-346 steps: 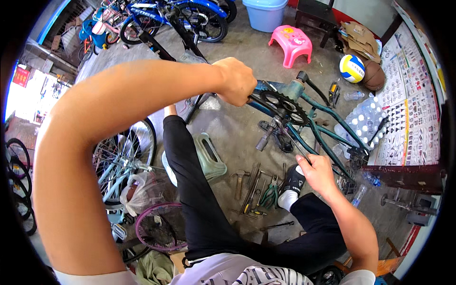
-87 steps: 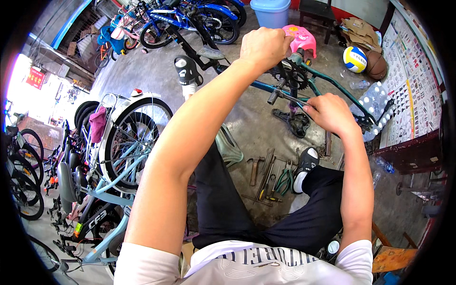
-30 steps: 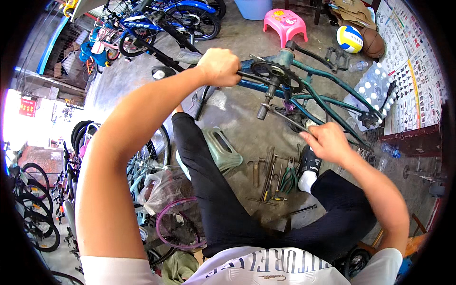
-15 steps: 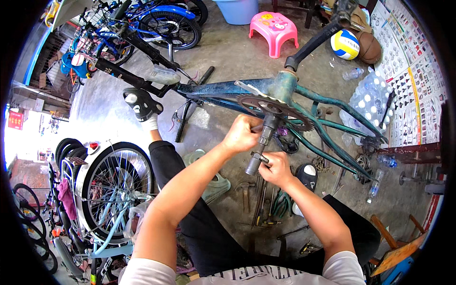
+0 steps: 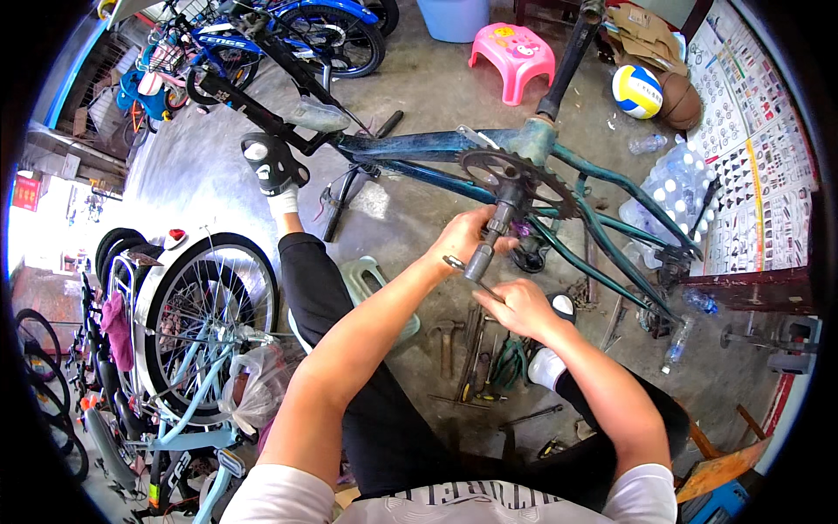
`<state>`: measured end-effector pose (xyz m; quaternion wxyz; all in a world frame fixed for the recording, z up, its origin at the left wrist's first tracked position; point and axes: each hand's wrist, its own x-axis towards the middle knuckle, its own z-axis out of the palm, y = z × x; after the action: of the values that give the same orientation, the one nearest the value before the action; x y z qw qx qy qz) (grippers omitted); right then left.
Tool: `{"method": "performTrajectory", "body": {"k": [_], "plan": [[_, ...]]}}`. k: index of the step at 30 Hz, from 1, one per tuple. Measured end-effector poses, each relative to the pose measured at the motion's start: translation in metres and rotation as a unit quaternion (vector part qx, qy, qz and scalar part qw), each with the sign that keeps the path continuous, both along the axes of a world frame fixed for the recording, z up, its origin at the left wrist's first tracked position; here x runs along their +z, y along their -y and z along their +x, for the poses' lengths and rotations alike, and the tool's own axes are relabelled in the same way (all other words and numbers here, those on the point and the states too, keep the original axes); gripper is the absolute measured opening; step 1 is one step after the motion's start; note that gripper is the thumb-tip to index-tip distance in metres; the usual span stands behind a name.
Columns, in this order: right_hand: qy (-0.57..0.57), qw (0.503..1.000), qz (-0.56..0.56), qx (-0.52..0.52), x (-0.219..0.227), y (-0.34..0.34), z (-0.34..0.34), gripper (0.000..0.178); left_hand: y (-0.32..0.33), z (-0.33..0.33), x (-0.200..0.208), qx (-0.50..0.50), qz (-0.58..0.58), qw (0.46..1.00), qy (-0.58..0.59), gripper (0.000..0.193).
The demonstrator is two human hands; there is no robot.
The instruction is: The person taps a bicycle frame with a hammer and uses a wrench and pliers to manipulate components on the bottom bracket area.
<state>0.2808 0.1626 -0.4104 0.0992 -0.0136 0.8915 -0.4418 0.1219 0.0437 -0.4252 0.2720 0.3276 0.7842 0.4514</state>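
Note:
A dark teal bicycle frame (image 5: 419,144) stands before me with a toothed chainring (image 5: 476,166) at its bottom bracket. From the chainring's centre a grey cylindrical metal tool (image 5: 500,223) sticks out toward me. My left hand (image 5: 463,237) is closed around this tool, its fingers passing behind the shaft. My right hand (image 5: 521,307) grips a slim metal bar (image 5: 491,293) close to the tool's near end. The bar's wider end (image 5: 454,261) shows on the other side of the tool, by my left wrist. Part of the bar is hidden.
Below my hands lie a hammer (image 5: 446,345), green-handled pliers (image 5: 507,362) and several long tools. A light blue bicycle (image 5: 196,402) stands at left. Farther off are a pink stool (image 5: 515,57), a ball (image 5: 636,92) and bagged bottles (image 5: 672,196).
My right hand has moved slightly down and right, and the bar has turned about the tool. My left hand has shifted right around the shaft. The view has tilted a little.

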Motion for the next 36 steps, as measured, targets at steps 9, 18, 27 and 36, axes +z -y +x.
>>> {"method": "performTrajectory", "body": {"k": [9, 18, 27, 36], "plan": [[-0.047, 0.997, -0.026, -0.061, 0.134, -0.052, 0.061, 0.05, 0.026, 0.029, 0.038, 0.101, -0.003, 0.993, -0.062, 0.036], [-0.197, 0.916, -0.111, -0.331, 0.168, -0.064, 0.009, 0.06, 0.002, 0.04, 0.017, 0.113, 0.001, 0.994, -0.01, 0.036], [-0.243, 0.925, -0.039, -0.29, 0.171, -0.049, -0.024, 0.039, 0.019, 0.048, 0.008, 0.219, 0.058, 0.974, -0.004, 0.041], [-0.342, 0.892, -0.072, -0.286, 0.184, -0.047, -0.017, 0.03, 0.039, 0.098, 0.1, 0.357, 0.228, 0.906, 0.004, 0.034]]}}
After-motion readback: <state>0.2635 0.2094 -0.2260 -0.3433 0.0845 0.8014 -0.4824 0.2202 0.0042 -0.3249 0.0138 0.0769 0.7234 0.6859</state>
